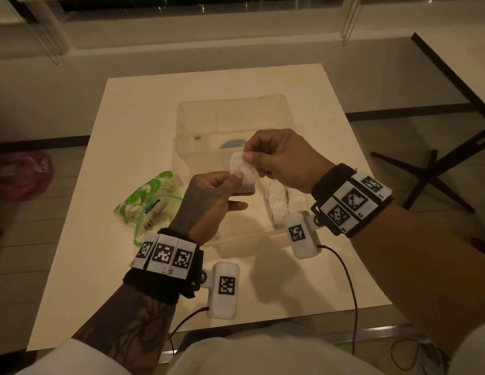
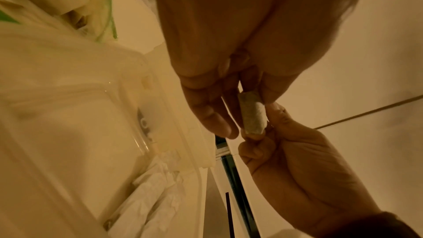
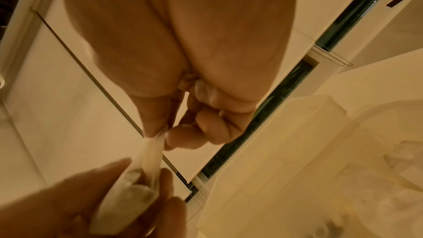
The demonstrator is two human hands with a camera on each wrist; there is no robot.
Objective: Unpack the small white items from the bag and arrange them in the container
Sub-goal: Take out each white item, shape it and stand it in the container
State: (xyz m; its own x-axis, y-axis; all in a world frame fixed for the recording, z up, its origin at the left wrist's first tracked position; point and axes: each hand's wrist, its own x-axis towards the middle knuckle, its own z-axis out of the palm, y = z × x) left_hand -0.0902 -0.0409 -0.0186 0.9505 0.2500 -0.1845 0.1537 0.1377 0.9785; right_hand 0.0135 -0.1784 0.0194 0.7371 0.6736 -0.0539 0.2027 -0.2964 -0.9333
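Observation:
Both hands hold one small white sachet [image 1: 242, 170] in the air above the near part of the clear plastic container [image 1: 233, 109]. My left hand [image 1: 233, 177] pinches its lower edge between thumb and forefinger. My right hand [image 1: 249, 155] pinches its upper edge. The same sachet [image 2: 253, 113] shows between both hands in the left wrist view, and again as a sachet [image 3: 135, 185] in the right wrist view. Several white sachets [image 1: 279, 201] stand in a row inside the container's near right corner. The green-printed zip bag [image 1: 146, 204] lies on the table left of the container.
The white table [image 1: 100, 266] carries everything. A pink bag [image 1: 22, 174] lies on the floor at the left. A dark table leg base [image 1: 430, 174] stands at the right. Cables [image 1: 349, 288] run from the wrist cameras toward my body.

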